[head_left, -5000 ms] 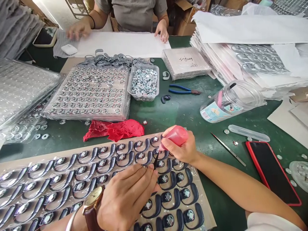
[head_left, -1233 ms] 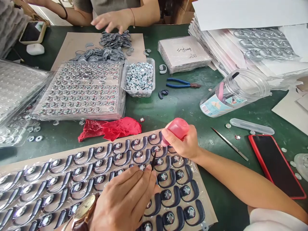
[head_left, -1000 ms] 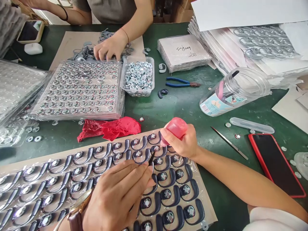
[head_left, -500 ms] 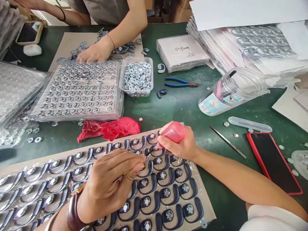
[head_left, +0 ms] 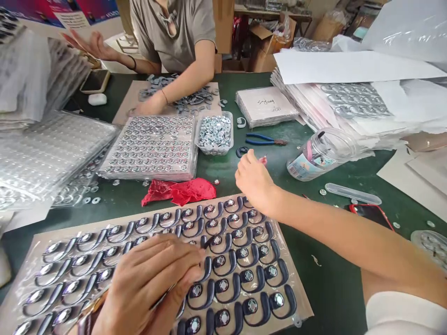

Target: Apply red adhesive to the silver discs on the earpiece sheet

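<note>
Ear-hook parts [head_left: 219, 261] lie in rows on cardboard [head_left: 303, 307], toward near edge of the table [head_left: 328, 251]. Left hand [head_left: 157, 274] grasps dark-tipped tool [head_left: 209, 241]; right hand [head_left: 256, 181] has moved off, its hold on pink bottle [head_left: 263, 161] unclear, so only the tool remains working.

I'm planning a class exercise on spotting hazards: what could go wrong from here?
The left hand holds a dark-tipped tool over the hooked parts; a slip might scratch or shift one. The open tub of small metal rings stands beside the tray, so a knock could perhaps scatter them.
</note>
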A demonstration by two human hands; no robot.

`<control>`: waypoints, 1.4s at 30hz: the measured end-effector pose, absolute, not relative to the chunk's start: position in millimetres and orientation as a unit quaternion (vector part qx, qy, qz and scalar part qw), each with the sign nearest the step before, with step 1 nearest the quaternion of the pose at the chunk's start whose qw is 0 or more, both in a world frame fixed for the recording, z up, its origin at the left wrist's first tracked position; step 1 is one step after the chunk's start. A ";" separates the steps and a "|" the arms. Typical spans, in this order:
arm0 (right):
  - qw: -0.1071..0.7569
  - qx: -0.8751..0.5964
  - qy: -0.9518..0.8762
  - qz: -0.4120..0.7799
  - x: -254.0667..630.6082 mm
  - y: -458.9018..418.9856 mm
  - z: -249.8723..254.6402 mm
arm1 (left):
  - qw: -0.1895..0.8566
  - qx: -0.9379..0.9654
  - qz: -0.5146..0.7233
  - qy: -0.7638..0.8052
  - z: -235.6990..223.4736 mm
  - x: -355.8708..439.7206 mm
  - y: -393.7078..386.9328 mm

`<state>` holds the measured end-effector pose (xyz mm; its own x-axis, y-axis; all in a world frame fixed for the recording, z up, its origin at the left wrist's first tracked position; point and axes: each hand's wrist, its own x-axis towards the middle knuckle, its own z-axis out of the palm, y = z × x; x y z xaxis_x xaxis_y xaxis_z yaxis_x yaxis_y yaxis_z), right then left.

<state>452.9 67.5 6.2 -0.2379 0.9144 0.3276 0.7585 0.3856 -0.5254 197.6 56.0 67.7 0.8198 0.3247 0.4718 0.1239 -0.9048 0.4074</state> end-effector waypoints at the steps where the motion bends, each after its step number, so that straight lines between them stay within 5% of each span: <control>1: 0.255 -0.530 -0.803 0.101 445.6 68.9 11.0 | 0.170 0.941 0.268 0.119 70.9 191.1 52.8; 4: 0.115 -0.519 -0.847 -0.008 419.3 78.3 16.3 | 0.131 0.944 0.271 0.137 71.4 179.9 38.8; 11: 0.115 -0.461 -0.878 0.054 377.0 116.5 -10.9 | 0.088 0.952 0.283 0.075 66.6 204.5 13.8; 14: 0.192 -0.481 -0.851 0.083 395.7 99.7 5.2 | 0.110 0.959 0.251 0.066 72.6 214.3 16.6; 17: 0.384 -0.505 -0.745 0.205 433.4 60.4 28.7 | 0.117 0.965 0.210 0.099 65.7 219.3 27.8; 21: 0.440 -0.569 -0.607 0.336 476.9 9.0 36.0 | 0.092 0.977 0.121 0.152 31.6 232.7 47.1; 30: 0.239 -0.594 -0.701 0.315 485.6 -15.7 11.7 | 0.069 0.979 0.067 0.181 -3.1 272.3 65.6; 42: 0.170 -0.596 -0.731 0.286 474.8 -7.9 -9.9 | 0.119 0.975 0.095 0.159 -21.5 271.5 80.2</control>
<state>474.8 -7.9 -9.9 -0.2321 0.9683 -0.0923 0.7733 0.1261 -0.6214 271.5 80.2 -21.5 0.9311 0.3333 0.1480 0.2880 -0.9211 0.2621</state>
